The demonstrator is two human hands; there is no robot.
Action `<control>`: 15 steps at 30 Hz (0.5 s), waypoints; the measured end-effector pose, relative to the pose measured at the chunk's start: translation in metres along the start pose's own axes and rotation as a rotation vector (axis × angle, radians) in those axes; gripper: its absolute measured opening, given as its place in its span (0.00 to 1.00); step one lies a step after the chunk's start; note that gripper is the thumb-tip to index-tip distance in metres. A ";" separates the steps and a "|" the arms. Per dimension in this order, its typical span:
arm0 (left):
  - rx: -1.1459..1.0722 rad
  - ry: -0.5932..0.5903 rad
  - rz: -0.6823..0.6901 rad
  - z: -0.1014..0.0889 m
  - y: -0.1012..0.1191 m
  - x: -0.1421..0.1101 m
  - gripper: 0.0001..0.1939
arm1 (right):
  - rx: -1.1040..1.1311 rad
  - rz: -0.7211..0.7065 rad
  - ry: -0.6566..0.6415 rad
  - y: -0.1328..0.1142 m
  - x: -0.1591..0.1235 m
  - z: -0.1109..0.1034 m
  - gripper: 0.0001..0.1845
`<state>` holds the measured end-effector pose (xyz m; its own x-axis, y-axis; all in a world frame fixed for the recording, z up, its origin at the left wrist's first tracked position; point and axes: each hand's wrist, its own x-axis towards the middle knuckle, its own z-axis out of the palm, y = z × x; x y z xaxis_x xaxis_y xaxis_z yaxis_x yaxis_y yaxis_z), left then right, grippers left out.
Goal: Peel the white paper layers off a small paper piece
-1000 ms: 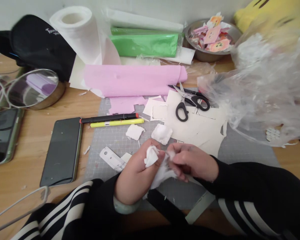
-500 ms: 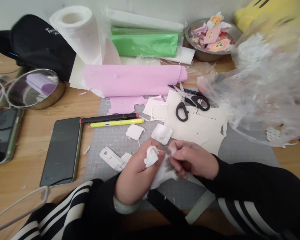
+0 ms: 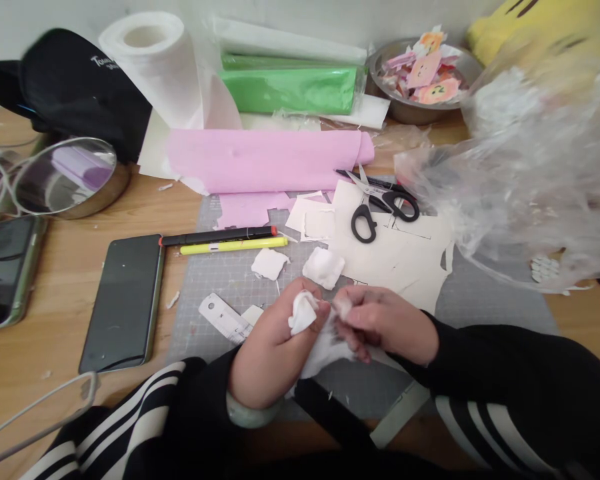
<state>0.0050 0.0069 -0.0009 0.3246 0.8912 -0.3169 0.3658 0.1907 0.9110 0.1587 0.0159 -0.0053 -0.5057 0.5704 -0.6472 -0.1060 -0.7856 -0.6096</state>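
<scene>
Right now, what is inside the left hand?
The left hand grips white crumpled material: one part shows on top, more beside the right hand. The grip covers the middle; whether both parts join cannot be seen.

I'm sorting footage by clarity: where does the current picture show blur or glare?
In the head view, the right hand is smeared at the fingertips, while the left hand and its white tissue look clearer; also in the head view, the green packet has a pale sheen, and the plastic bag looks hazy.
</scene>
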 end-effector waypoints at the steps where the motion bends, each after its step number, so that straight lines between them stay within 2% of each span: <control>1: -0.004 -0.006 0.000 0.000 0.000 0.000 0.11 | -0.064 0.014 -0.006 0.001 -0.001 0.002 0.05; 3: -0.008 -0.013 -0.006 0.000 -0.001 0.000 0.11 | -0.139 0.037 -0.016 0.001 -0.003 0.005 0.05; 7: 0.005 -0.009 -0.019 -0.001 -0.001 0.000 0.11 | -0.113 0.053 0.027 -0.001 -0.004 0.008 0.03; 11: -0.006 -0.008 -0.020 0.000 -0.001 -0.001 0.11 | -0.009 0.062 0.041 -0.003 -0.002 0.005 0.03; 15: -0.011 0.003 -0.013 0.000 0.000 0.000 0.11 | 0.167 0.008 -0.022 -0.002 0.003 -0.003 0.03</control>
<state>0.0053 0.0068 -0.0007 0.3172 0.8899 -0.3277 0.3601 0.2066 0.9097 0.1596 0.0203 -0.0074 -0.5257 0.5598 -0.6405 -0.2412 -0.8202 -0.5188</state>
